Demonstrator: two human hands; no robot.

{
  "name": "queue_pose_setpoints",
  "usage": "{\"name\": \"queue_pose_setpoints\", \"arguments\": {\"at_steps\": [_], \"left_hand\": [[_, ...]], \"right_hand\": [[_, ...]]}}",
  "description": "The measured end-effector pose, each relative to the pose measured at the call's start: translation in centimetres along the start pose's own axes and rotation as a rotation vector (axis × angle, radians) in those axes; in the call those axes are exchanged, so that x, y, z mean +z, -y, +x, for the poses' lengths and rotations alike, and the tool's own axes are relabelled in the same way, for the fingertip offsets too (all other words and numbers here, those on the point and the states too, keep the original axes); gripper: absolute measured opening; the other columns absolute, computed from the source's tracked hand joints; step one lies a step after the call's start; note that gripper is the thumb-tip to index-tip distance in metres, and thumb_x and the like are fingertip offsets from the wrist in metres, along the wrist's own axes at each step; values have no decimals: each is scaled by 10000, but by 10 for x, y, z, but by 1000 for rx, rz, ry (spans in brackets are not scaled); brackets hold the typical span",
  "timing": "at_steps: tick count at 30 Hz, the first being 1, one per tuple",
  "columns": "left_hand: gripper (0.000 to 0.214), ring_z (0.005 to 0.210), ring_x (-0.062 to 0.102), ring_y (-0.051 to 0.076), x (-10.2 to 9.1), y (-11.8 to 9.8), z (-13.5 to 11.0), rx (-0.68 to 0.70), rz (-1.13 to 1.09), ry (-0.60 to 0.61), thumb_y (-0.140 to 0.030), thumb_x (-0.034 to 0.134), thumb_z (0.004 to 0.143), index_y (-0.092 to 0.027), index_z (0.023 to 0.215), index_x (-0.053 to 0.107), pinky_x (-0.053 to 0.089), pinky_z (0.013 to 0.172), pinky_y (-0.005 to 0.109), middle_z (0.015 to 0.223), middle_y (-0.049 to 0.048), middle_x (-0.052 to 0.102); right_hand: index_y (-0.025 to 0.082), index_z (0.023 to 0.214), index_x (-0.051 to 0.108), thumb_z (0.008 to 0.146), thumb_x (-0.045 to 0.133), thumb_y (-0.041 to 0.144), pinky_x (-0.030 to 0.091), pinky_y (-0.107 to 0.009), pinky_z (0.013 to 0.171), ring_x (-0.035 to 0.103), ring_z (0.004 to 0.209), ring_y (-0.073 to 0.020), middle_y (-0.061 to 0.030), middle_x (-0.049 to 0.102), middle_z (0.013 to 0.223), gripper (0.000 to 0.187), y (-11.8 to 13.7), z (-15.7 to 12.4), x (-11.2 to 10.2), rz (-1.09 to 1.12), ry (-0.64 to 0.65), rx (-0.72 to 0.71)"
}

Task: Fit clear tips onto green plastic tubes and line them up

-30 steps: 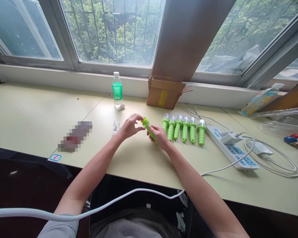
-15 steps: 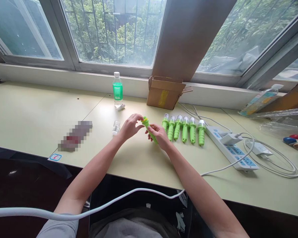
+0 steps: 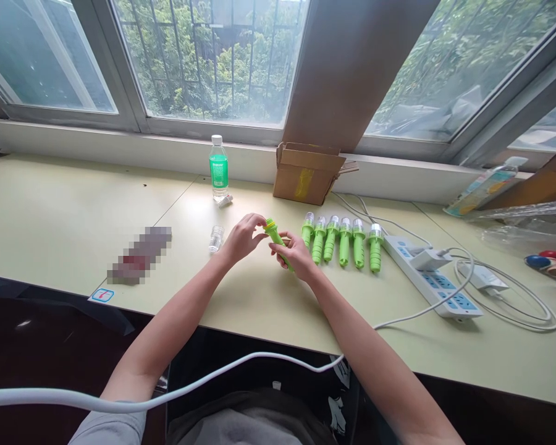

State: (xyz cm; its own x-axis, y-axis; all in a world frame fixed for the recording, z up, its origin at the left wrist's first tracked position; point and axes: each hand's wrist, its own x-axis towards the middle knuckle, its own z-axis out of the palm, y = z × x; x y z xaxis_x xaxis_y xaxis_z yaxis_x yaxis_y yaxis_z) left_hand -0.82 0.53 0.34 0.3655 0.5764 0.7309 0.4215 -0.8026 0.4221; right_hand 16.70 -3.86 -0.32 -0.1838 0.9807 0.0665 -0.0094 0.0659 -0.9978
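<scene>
My right hand (image 3: 293,252) is wrapped around the body of a green flashlight (image 3: 274,233), which tilts up and to the left above the table. At its upper end, by a yellow ring, the thumb and fingers of my left hand (image 3: 246,233) close on the rim. No clear cover sits on this end. A clear plastic cap (image 3: 215,238) lies on the table just left of my left hand. Right of my hands, several more green flashlights (image 3: 332,239) with clear tops lie side by side in a row.
A power strip (image 3: 433,278) with plugged-in chargers and looping white cables lies to the right. Toward the window stand a water bottle (image 3: 219,168) and an open cardboard box (image 3: 306,174). A small white tube (image 3: 225,201) is by the bottle. A white cable (image 3: 204,380) crosses in front of me.
My right hand's fingers have shifted slightly on the flashlight's body. My left hand stays at its upper end, and the things on the table have not moved.
</scene>
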Motion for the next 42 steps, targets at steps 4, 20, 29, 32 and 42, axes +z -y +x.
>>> {"name": "queue_pose_setpoints", "arguments": {"at_steps": [4,20,29,32,42], "left_hand": [[197,841,579,133,0,0,0,15,12,-15,-188,629,787,-188,934,498,537,699,285,969,39,581],[170,853,585,136,1,2,-1,1,32,-28,-181,636,780,-191,911,528,539,694,285,950,30,598],[150,861,592,143,0,3,-1,9,42,-32,-186,638,778,-189,882,531,533,697,290,965,36,607],[146,868,596,146,-1,3,-2,7,52,-39,-187,639,777,-191,877,534,529,696,291,972,38,611],[132,916,592,151,-1,-1,-2,14,60,-45,-177,618,793,-194,905,549,533,695,281,990,41,609]], "right_hand": [[187,911,536,671,712,468,366,-224,335,507,408,-101,5,616,654,409,1,1,0,-9,-8,-10],[185,942,579,698,675,506,413,-231,393,553,457,-111,-19,643,699,414,1,1,-2,-55,8,-28],[188,976,580,691,678,511,419,-229,395,557,460,-112,-22,648,706,441,1,1,-2,-64,-5,-28],[193,1000,584,697,673,512,420,-229,398,559,465,-112,-26,649,714,449,0,1,-2,-82,-18,-23],[194,1041,611,724,628,537,388,-218,381,538,453,-99,-26,643,721,467,3,-1,-2,-86,-6,-39]]}}
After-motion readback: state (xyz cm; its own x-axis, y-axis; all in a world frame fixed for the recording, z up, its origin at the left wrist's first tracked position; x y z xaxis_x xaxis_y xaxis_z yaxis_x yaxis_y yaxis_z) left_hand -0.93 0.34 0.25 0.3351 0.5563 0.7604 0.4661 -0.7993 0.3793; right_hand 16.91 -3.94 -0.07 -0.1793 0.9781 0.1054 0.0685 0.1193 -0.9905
